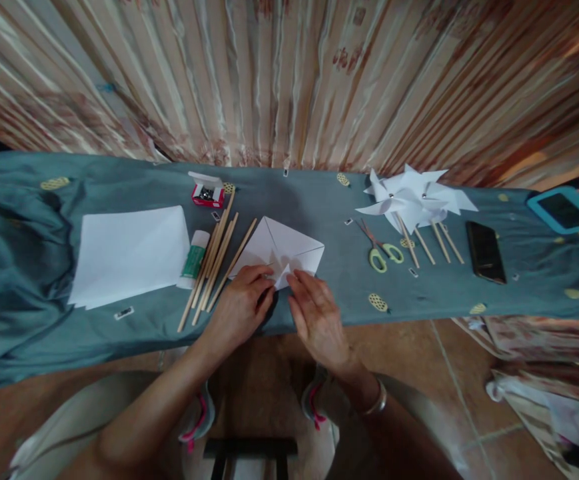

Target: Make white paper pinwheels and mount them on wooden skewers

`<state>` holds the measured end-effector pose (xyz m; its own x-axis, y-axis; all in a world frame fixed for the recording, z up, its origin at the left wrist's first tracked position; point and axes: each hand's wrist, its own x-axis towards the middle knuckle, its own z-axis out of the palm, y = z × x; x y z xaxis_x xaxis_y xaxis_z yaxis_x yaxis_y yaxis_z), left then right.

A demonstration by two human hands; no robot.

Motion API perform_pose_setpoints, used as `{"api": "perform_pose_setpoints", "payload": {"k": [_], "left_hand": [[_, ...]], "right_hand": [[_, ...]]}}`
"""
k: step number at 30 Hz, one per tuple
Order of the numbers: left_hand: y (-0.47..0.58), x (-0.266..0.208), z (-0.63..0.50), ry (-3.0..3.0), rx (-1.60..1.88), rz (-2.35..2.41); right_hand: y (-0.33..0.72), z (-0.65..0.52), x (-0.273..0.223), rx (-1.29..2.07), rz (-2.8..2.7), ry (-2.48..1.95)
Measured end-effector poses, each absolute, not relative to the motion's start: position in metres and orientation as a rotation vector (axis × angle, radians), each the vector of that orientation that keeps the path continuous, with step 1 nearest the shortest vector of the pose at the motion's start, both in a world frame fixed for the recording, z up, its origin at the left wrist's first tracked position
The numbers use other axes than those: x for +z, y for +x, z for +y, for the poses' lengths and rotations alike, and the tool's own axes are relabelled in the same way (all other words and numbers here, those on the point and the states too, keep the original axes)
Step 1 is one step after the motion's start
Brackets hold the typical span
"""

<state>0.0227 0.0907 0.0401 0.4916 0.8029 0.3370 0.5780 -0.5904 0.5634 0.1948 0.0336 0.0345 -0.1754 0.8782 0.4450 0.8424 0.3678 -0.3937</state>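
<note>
White paper (296,241) lies creased on the cloth (342,277), its near corner touched by the left hand (243,299) and right hand (322,317), whether clamped I cannot tell.

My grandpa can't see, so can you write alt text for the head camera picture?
A person's left hand and right hand touch a creased white paper over a blue-green cloth. Left of the paper are wooden sticks, a green-and-white tube, white sheets and a small red box; right of it, scissors, white paper pinwheels and a phone.
</note>
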Motion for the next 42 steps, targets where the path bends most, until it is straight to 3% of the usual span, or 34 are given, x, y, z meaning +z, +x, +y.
{"api": "perform_pose_setpoints", "payload": {"k": [6,42], "left_hand": [[0.0235,0.0403,0.0916,2.291,0.818,1.179],[0.0281,0.0424,0.0965,2.27,0.792,1.253]], "right_hand": [[0.1911,0.035,0.0292,-0.027,-2.099,-1.553],[0.1879,0.0422,0.0361,0.137,-2.166,-1.747]]}}
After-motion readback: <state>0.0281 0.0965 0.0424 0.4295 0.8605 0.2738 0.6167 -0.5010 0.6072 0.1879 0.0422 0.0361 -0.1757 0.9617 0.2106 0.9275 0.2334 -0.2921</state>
